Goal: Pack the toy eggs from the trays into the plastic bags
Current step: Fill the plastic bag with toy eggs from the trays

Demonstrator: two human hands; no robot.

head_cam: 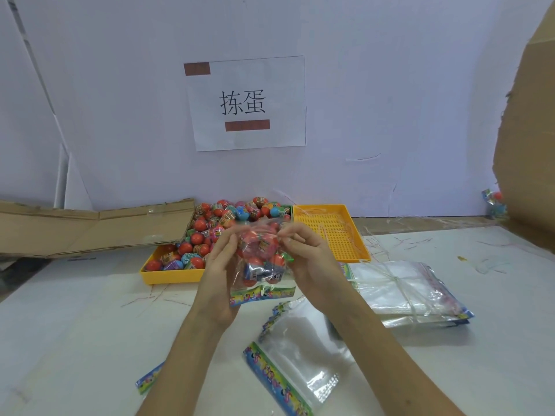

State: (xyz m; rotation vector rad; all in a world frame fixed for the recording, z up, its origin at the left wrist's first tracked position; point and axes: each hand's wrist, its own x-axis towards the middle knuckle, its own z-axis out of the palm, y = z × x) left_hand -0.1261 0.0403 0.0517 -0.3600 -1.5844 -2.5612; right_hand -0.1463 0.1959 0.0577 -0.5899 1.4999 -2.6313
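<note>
Your left hand (220, 259) and your right hand (306, 259) both grasp one filled bag (260, 259), held up between them above the table (90, 325): the left fingers curl along its left side, and the right thumb and fingers pinch its top edge. The bag is clear, crinkled plastic with a bright printed strip along its lower edge, and it bulges with round toy eggs; how many are inside you cannot count through the glare. Just behind your hands sit two yellow plastic trays side by side. The left tray (168, 276) is heaped with smooth, glossy eggs (204, 235), mostly red-orange with some blue and pink, too many to count. The right tray (333, 235) shows its gridded, perforated floor. Below your wrists lie two loose flat bags (300, 346), clear film with colourful printed edges, and a third printed edge (148, 381) peeks out beside your left forearm. To your right rests one bundle of bags (414, 292), tied with a thin band. A flattened cardboard sheet (90, 226) lies at far left, another brown cardboard panel (528, 130) stands at right, and one paper sign (246, 103) hangs on the white wall.
</note>
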